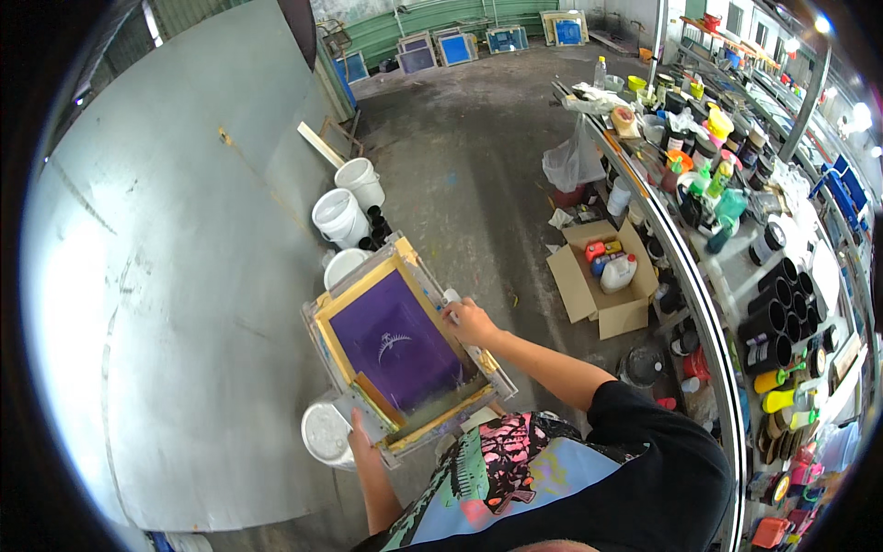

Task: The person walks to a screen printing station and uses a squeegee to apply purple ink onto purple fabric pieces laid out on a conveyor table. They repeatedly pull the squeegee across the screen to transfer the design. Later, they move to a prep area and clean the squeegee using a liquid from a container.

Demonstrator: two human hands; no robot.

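Note:
A screen-printing frame (395, 327) with yellow taped edges, purple mesh and a small pale curved design is held tilted in front of my body. My right hand (471, 324) grips its right side beside a small white piece I cannot make out. My left hand (365, 440) is closed at the lower-left corner, around the frame and a flat grey piece (361, 409) lying against it, with tan and green strips alongside. A white lidded bucket (326, 432) stands just left of that hand, partly behind the frame.
A large grey panel (156, 276) fills the left, with white buckets (340, 216) and dark cylinders beside it. At right stand a long bench (782, 248) crowded with containers and an open cardboard box (598, 304) holding jugs. Several screens (455, 51) lean against the back wall beyond the concrete floor.

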